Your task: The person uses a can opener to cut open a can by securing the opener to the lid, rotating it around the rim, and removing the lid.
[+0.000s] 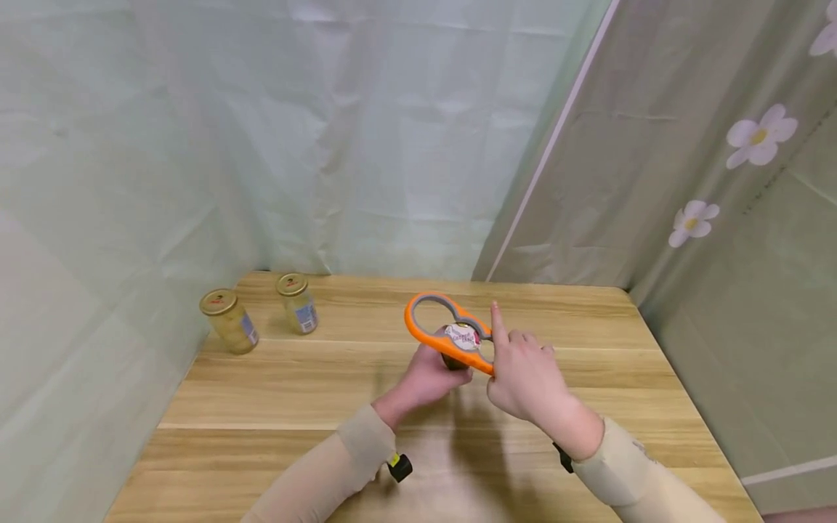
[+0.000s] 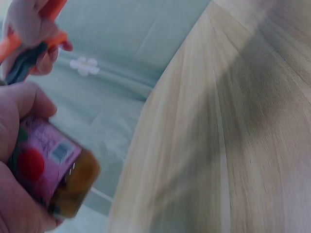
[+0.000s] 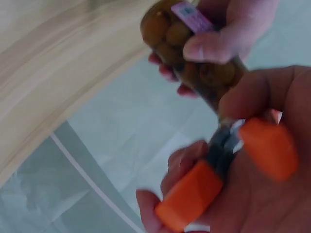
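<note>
Left hand (image 1: 425, 378) grips a glass jar (image 3: 209, 75), probably weighty, breakable, best held mid-body; right hand (image 1: 530, 378) clasps an orange tool (image 1: 458, 354)

A smooth orange plastic tool (image 1: 428, 338) meets a dark glass jar (image 3: 199, 75) above satin wood-grain tabletop (image 1: 588, 349); at ten o'clock, pale glass jars (image 1: 230, 330) (image 1: 296, 311) wear shiny metal lids (image 1: 219, 301); at twelve, creased, soft-sheened curtain (image 1: 392, 145).
</note>
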`<state>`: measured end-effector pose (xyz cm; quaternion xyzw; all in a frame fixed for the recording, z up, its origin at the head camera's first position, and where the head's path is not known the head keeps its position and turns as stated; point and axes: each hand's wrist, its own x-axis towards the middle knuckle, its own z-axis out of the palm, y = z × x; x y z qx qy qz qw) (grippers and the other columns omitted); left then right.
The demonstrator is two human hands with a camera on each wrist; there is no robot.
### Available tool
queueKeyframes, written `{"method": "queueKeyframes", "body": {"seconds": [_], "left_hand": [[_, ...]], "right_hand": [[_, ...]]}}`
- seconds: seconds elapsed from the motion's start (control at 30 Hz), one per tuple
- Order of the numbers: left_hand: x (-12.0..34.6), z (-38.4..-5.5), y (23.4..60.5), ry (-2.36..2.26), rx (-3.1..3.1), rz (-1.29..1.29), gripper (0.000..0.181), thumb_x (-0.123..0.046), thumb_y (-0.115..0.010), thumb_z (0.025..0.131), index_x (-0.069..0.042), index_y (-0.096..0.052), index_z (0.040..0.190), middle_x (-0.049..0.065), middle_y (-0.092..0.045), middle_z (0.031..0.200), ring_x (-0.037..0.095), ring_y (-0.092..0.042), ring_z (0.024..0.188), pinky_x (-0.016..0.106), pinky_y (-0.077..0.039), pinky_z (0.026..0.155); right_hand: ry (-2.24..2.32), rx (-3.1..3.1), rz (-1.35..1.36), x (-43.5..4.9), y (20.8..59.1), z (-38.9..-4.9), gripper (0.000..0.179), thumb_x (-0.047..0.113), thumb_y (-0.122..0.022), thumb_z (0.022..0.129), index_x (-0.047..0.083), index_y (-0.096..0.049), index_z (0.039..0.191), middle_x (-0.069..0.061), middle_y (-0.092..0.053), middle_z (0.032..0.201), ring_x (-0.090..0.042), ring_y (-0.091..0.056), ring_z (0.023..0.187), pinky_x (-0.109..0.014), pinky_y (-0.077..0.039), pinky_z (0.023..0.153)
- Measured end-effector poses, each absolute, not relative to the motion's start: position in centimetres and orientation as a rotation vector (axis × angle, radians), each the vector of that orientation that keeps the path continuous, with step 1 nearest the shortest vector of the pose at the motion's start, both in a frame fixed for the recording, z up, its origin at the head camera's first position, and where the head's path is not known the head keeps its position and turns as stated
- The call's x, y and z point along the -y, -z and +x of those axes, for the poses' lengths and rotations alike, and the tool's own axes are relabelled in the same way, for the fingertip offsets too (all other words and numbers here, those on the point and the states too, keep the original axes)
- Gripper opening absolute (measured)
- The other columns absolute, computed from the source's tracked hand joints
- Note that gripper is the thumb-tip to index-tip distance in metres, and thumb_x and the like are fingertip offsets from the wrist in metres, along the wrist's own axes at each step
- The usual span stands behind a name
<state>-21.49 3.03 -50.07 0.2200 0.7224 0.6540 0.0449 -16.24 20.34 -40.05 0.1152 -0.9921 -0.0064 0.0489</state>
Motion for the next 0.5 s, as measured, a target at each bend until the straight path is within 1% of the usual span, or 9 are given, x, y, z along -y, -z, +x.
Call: {"method": "queueKeyframes", "body": {"seconds": [0.13,0.23,0.3,0.37,0.43,0.5], "left_hand": [[-3.22,-21.26,49.91,-2.008,-2.270,0.612,0.055,0.007,-0.078,0.081,-0.015,-0.067,0.131,-0.003,-0.070,0.120,0.019,-0.064,0.101,0.034,-0.054,0.085],[-3.39,-21.12,49.79,-2.047,-2.266,0.596,0.056,0.009,-0.078,0.080,-0.012,-0.067,0.131,0.000,-0.070,0.122,0.020,-0.064,0.101,0.034,-0.056,0.086],[-3.45,-21.05,49.69,-2.075,-2.244,0.602,0.056,0.011,-0.076,0.079,-0.011,-0.067,0.130,0.001,-0.070,0.121,0.021,-0.064,0.100,0.033,-0.056,0.084],[-3.49,-20.99,49.60,-2.107,-2.189,0.611,0.056,0.013,-0.074,0.080,-0.011,-0.068,0.130,0.001,-0.070,0.119,0.022,-0.063,0.098,0.032,-0.055,0.081],[-3.53,-20.89,49.48,-2.113,-2.152,0.607,0.054,0.013,-0.073,0.080,-0.012,-0.068,0.128,0.000,-0.071,0.114,0.020,-0.062,0.092,0.030,-0.053,0.077],[-3.59,-20.74,49.27,-2.113,-2.126,0.596,0.052,0.013,-0.072,0.080,-0.012,-0.069,0.126,-0.001,-0.071,0.108,0.018,-0.060,0.086,0.028,-0.050,0.073]], "right_hand": [[-0.011,3.003,0.301,-20.01,40.22,-16.36,0.102,0.018,-0.064,0.076,0.003,-0.024,0.169,-0.008,-0.060,0.085,-0.031,-0.060,0.084,-0.053,-0.051,0.066],[-0.004,2.906,0.338,-19.89,40.22,-16.53,0.093,0.016,-0.067,0.074,0.002,-0.040,0.162,-0.008,-0.058,0.078,-0.031,-0.060,0.075,-0.050,-0.051,0.061],[0.004,2.825,0.388,-19.91,40.13,-16.66,0.081,0.015,-0.071,0.071,0.001,-0.052,0.149,-0.007,-0.056,0.072,-0.030,-0.058,0.068,-0.046,-0.050,0.056],[0.001,2.766,0.424,-19.99,40.04,-16.79,0.063,0.013,-0.074,0.068,0.000,-0.061,0.129,-0.005,-0.053,0.066,-0.029,-0.056,0.061,-0.042,-0.049,0.050],[-0.014,2.751,0.435,-20.09,39.90,-16.84,0.046,0.011,-0.074,0.066,0.002,-0.061,0.110,-0.003,-0.049,0.063,-0.027,-0.054,0.056,-0.039,-0.046,0.046],[-0.028,2.772,0.424,-20.17,39.82,-16.86,0.036,0.010,-0.073,0.066,0.005,-0.057,0.097,-0.001,-0.046,0.062,-0.024,-0.050,0.052,-0.037,-0.043,0.043]]}}
